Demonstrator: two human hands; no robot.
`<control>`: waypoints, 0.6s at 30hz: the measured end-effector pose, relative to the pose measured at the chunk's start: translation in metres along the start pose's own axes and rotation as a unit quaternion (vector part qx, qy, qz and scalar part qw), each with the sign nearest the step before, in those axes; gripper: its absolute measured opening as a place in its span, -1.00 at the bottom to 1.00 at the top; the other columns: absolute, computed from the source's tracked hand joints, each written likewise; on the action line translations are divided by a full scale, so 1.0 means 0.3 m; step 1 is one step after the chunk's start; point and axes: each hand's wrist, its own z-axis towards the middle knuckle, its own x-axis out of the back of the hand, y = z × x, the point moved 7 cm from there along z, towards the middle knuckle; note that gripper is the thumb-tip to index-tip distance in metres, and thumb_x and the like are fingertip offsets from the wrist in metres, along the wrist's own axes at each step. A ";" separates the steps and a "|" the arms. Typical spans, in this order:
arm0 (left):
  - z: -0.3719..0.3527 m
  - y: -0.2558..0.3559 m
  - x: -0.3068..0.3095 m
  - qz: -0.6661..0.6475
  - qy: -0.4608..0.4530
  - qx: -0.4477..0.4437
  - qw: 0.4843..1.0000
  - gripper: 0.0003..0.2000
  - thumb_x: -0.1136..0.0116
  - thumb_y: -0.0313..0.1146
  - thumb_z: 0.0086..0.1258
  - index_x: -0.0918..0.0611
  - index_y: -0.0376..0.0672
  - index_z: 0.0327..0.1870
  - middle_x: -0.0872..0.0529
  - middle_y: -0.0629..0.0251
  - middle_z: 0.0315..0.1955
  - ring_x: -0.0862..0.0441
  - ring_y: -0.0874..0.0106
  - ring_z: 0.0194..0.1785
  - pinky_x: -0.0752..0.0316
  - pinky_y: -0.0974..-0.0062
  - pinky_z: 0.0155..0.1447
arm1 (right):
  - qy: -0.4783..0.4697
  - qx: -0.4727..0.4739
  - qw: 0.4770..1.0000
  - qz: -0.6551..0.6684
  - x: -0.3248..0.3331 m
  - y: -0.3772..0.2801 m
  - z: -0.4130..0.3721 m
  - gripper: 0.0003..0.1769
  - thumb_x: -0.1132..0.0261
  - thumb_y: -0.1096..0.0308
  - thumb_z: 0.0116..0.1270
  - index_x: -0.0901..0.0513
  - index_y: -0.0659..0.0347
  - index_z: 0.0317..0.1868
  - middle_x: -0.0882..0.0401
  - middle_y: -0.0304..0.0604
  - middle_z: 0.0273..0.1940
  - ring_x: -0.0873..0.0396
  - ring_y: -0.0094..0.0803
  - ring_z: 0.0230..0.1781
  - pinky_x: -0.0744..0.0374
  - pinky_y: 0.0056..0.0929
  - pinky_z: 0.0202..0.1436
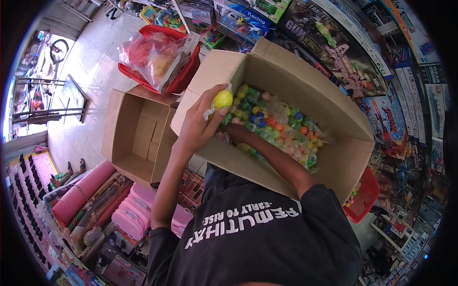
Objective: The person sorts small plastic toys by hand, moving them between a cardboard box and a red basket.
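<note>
A large open cardboard box (305, 76) stands before me, its bottom covered with small wrapped balls (272, 114) in green, yellow, orange, blue and pink. Above the box's left edge, my left hand (202, 117) grips a yellow ball (223, 99) in clear wrapping between thumb and fingers. My right hand (234, 133) reaches down into the box at its near left corner, among the wrapped balls. Its fingers are mostly hidden, so what they touch cannot be made out.
A second cardboard box (138, 131) stands open at the left. Behind it is a red basket (191, 66) with plastic bags. Another red basket (365, 195) is at the right. Boxed toys (334, 43) line the shelves; pink cases (136, 209) lie lower left.
</note>
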 end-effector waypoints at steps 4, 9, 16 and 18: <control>-0.006 -0.019 0.002 -0.008 -0.004 0.040 0.999 -0.62 0.01 -0.34 0.33 -0.36 -0.18 0.16 -0.55 0.10 -0.17 -0.51 0.31 -0.23 -0.42 0.47 -0.15 | -0.007 0.019 1.000 0.012 0.004 -0.011 -0.011 -0.42 -0.33 0.48 -0.15 -0.46 0.03 0.00 -0.57 -0.01 -0.20 -0.54 -0.11 -0.12 -0.46 -0.23 -0.09; -0.012 -0.035 -0.011 -0.047 -0.008 0.069 0.996 -0.62 0.00 -0.34 0.32 -0.36 -0.19 0.16 -0.52 -0.01 -0.06 -0.52 0.10 0.00 -0.38 0.37 0.04 | 0.048 -0.030 0.993 -0.101 0.066 -0.043 -0.062 -0.46 -0.28 0.46 -0.09 -0.47 -0.02 0.01 -0.55 -0.03 -0.18 -0.50 -0.15 -0.14 -0.40 -0.26 -0.09; -0.001 -0.025 -0.022 -0.072 0.026 0.074 0.994 -0.63 -0.03 -0.32 0.31 -0.32 -0.21 0.09 -0.55 -0.03 -0.11 -0.54 0.10 -0.04 -0.40 0.36 0.00 | 0.094 0.038 0.995 0.017 0.209 -0.060 -0.098 -0.63 -0.26 0.45 -0.04 -0.50 0.17 -0.13 -0.52 -0.01 -0.25 -0.48 -0.04 -0.19 -0.43 -0.16 -0.12; 0.005 -0.005 -0.024 -0.061 0.008 0.084 0.995 -0.64 -0.05 -0.32 0.30 -0.32 -0.20 0.06 -0.55 -0.01 -0.12 -0.55 0.10 -0.05 -0.41 0.36 -0.01 | 0.151 0.088 0.984 -0.026 0.305 -0.064 -0.120 -0.69 -0.17 0.50 0.00 -0.50 0.25 -0.16 -0.52 0.05 -0.27 -0.50 -0.12 -0.18 -0.46 -0.26 -0.08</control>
